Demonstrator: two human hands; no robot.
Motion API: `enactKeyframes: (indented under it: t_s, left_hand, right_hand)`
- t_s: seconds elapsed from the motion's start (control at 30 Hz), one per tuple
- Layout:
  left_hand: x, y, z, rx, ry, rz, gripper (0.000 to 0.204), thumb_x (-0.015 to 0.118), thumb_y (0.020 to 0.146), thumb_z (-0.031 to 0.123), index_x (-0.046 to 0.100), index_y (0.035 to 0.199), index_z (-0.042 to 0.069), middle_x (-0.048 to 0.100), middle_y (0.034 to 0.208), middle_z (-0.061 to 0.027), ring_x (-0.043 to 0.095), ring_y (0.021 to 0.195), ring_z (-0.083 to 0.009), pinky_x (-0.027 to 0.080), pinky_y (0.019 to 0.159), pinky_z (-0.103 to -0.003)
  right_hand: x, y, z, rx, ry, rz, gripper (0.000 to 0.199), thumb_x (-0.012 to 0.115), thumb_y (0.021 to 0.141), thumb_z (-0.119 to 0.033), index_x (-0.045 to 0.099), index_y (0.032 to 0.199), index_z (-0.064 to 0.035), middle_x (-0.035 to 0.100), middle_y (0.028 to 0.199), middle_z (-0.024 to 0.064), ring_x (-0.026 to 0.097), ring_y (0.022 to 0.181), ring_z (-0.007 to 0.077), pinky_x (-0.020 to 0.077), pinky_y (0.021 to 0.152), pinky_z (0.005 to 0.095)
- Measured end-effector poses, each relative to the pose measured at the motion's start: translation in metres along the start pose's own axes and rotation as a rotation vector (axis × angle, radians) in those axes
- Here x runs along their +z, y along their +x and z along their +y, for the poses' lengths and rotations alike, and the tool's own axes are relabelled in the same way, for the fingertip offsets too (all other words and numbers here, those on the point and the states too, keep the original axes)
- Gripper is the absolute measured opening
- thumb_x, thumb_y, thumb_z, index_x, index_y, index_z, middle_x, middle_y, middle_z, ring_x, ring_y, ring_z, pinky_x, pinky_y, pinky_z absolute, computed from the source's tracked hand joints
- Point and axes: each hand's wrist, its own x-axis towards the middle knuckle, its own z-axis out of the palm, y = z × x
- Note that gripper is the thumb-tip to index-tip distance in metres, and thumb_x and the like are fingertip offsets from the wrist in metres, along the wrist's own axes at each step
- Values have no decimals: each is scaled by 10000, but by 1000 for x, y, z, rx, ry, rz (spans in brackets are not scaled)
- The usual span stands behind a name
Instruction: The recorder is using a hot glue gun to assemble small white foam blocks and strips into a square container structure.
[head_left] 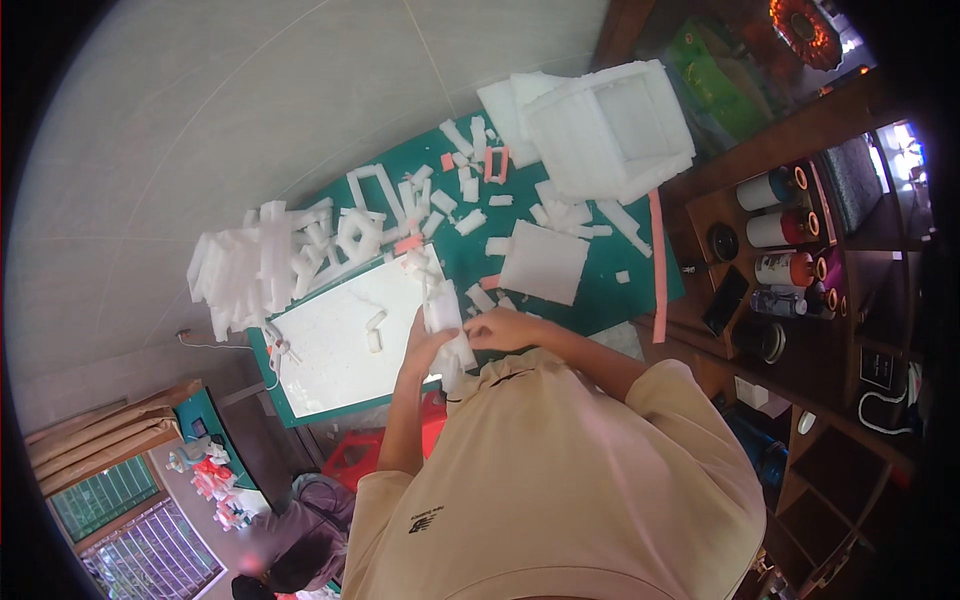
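Note:
My left hand [425, 345] grips a white foam block [443, 310] close to my body, at the right edge of a white board [320, 345]. The fingers wrap the block's left side. My right hand [497, 329] is closed at the block's right side, with its fingertips against or very near it. What those fingertips pinch, if anything, is too small to make out. A small bent white piece [375, 333] lies on the board, left of my left hand. Right of the block, a flat square foam sheet [545, 262] rests on the green table [615, 300].
A large foam box [565, 130] stands at the back right. Foam strips are piled [240, 265] at the far left, with many offcuts between. A long pink strip [657, 265] lies along the right edge. Shelves with bottles [780, 228] stand right; another person [300, 540] sits lower left.

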Motion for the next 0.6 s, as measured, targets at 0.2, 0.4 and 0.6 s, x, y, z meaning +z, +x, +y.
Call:
enactKeyframes:
  t_s: [0.2,0.4,0.6]
  left_hand:
    - [-29,-1,-30,33,180,192,718,716,662,84,381,1288,-13,545,1137,-148,542,1049,-234,457,880,-337]
    - [-49,-5,-56,-45,214,285,716,728,664,103,379,1277,-21,558,1132,-158,573,1008,-241,466,867,-329]
    - [-49,-12,-58,17,140,330,705,718,670,92,376,1278,-16,557,1135,-156,570,1014,-245,466,867,-331]
  right_hand:
    - [-126,-43,-16,-65,-540,1153,254,639,813,-123,592,1046,-31,614,933,132,605,857,271,482,779,358]
    - [-209,-54,-55,158,-900,1394,509,718,742,-242,517,1160,-32,517,1060,160,494,979,351,413,851,429]
    - [-228,-51,-55,481,-945,1309,477,715,738,-218,518,1134,-42,550,1021,142,510,974,342,405,832,442]
